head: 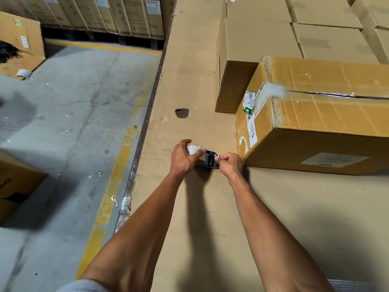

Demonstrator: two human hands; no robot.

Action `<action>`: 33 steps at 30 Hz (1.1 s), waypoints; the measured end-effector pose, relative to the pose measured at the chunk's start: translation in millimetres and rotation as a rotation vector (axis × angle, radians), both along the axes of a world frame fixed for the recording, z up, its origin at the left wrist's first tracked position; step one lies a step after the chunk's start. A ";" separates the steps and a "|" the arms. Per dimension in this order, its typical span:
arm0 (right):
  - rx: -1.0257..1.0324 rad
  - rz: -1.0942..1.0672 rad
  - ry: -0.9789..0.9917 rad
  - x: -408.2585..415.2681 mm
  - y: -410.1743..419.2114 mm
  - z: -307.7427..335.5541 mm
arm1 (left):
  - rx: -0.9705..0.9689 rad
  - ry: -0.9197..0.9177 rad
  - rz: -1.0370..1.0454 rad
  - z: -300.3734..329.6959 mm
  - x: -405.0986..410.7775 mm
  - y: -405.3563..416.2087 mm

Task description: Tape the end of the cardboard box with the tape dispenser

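A dark tape dispenser (208,160) with a pale tape roll (192,149) rests on a cardboard-covered table top (189,81). My left hand (183,158) wraps around the roll side of the dispenser. My right hand (230,165) pinches the loose tape end at the dispenser's cutter. The large yellowish cardboard box (315,114) lies on its side just right of my hands, its near end facing left with labels on it. A strip of clear tape covers the top corner of the box's seam.
Plain brown cartons (252,39) are stacked behind the box. The table edge (145,123) runs along the left, with concrete floor and a yellow line (117,175) below. More boxes (21,45) stand on the floor at left, with a spare tape roll (23,73).
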State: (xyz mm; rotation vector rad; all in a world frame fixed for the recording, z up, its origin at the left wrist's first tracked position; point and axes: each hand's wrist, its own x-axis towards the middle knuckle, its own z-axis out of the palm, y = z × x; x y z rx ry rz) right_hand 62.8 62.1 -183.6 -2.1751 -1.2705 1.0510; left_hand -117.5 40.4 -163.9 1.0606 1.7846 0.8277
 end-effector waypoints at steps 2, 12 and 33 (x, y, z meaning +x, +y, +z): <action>-0.008 -0.017 0.010 1.9 0.4 -1.4 | -0.004 -0.050 0.002 0.4 -4.2 1.0; -0.027 -0.045 0.141 13.6 0.8 -5.7 | 0.001 -0.191 -0.005 -7.6 -12.6 1.8; -0.069 -0.233 0.627 13.3 -4.2 5.3 | 0.097 -0.235 -0.079 -13.3 -28.6 -0.7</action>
